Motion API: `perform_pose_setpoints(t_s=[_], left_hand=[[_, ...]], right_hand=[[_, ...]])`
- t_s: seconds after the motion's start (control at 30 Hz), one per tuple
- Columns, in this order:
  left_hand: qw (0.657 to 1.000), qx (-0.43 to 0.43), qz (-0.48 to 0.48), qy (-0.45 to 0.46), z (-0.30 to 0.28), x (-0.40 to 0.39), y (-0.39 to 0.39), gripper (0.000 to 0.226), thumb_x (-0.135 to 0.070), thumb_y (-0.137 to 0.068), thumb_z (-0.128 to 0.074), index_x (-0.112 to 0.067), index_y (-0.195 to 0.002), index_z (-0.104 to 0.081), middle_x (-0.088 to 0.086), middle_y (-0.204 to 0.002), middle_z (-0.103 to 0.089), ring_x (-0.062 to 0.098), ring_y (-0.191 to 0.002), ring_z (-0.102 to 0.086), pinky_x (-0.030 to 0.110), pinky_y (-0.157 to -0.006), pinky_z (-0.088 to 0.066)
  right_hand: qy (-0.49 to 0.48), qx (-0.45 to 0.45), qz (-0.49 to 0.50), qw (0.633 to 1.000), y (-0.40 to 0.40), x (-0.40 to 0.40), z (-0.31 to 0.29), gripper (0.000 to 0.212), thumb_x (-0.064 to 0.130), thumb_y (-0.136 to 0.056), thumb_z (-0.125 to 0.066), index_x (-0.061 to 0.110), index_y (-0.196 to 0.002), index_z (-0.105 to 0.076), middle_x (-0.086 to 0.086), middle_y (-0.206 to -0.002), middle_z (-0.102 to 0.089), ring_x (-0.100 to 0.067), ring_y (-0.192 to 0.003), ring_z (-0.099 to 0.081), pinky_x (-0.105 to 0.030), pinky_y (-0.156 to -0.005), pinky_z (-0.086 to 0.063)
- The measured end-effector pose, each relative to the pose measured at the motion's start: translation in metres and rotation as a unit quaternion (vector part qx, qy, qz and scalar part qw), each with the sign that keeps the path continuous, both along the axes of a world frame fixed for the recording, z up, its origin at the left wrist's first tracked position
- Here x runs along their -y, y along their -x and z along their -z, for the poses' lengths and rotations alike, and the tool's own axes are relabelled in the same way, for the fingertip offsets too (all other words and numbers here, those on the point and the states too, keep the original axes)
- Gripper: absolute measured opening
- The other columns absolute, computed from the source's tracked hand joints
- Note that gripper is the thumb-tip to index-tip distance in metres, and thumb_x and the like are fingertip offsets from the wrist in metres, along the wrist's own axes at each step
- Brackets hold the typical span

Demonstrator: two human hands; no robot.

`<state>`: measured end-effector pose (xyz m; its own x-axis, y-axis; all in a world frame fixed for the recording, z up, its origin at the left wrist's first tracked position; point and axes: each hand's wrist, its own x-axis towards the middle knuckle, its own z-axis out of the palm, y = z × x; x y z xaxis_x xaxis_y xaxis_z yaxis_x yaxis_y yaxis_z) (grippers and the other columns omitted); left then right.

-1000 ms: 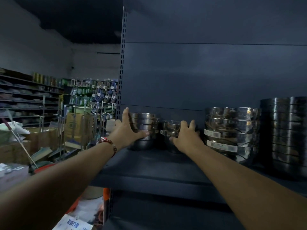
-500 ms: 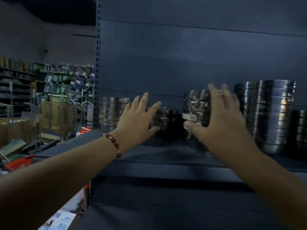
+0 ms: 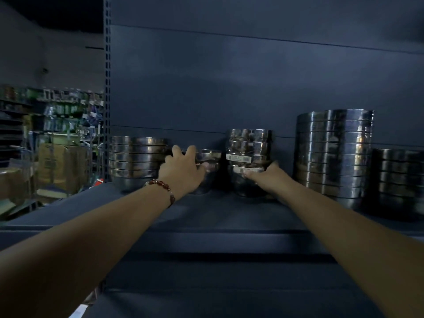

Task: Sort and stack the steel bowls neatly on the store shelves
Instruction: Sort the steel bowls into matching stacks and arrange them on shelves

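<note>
Our left hand [image 3: 183, 171] gripping the small bowl stack [image 3: 207, 166] at frame centre, our right hand [image 3: 263, 176] clasping the labelled bowl stack [image 3: 249, 148] just right of it, dark shelf [image 3: 218, 216] beneath

Left hand [image 3: 183, 172] on small bowls [image 3: 206, 166], right hand [image 3: 266, 177] round labelled stack [image 3: 249, 157] (dim shelf [image 3: 218, 216]).

Both arms reach forward and up from the lower corners, the left from 7 o'clock and the right from 5 o'clock, converging toward centre. The left hand [image 3: 182, 172] shows its back, fingers pointing to 12 o'clock and curled over a small stack of steel bowls [image 3: 207, 160], thumb wrapped toward 3 o'clock. The right hand [image 3: 263, 175] is turned lower, its fingers and thumb clasping the base of a taller bowl stack [image 3: 249, 154].
</note>
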<state>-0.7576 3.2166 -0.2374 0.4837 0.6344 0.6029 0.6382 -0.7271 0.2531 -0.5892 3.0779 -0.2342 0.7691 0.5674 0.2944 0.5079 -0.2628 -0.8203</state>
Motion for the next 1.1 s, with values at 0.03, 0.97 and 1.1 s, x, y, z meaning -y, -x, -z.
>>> perform_pose_setpoints(t_s=[0.03,0.97,1.1], left_hand=[[1.0,0.002,0.004,0.004,0.0,0.0,0.0,0.061,-0.054,-0.099,-0.045,-0.021,-0.147,-0.032,0.021,-0.149,-0.031,0.044,-0.125,-0.045,0.05,-0.096,-0.044],[0.994,-0.02,0.096,-0.04,-0.036,0.031,-0.089,0.099,-0.079,-0.084,-0.043,-0.037,-0.154,0.012,0.012,-0.133,-0.063,0.037,-0.13,-0.051,0.057,-0.114,-0.028],[0.994,0.053,0.096,-0.013,-0.038,0.033,-0.09,0.071,-0.081,-0.086,-0.031,-0.03,-0.135,-0.026,0.008,-0.101,-0.072,0.035,-0.101,-0.066,0.051,-0.1,-0.043]], right_hand=[[0.006,-0.001,-0.003,1.0,-0.004,-0.006,-0.001,0.098,0.04,-0.082,-0.076,0.001,-0.15,-0.019,-0.01,-0.14,-0.054,-0.027,-0.124,-0.055,-0.036,-0.103,-0.046],[-0.054,-0.036,-0.038,0.997,-0.026,-0.017,0.006,0.106,0.045,-0.074,-0.078,0.014,-0.153,-0.015,-0.01,-0.136,-0.054,-0.027,-0.114,-0.06,-0.043,-0.096,-0.054],[-0.05,-0.022,-0.024,0.998,-0.03,-0.023,0.007,0.1,0.047,-0.071,-0.081,0.015,-0.147,-0.026,-0.01,-0.132,-0.058,-0.028,-0.111,-0.062,-0.043,-0.094,-0.055]])
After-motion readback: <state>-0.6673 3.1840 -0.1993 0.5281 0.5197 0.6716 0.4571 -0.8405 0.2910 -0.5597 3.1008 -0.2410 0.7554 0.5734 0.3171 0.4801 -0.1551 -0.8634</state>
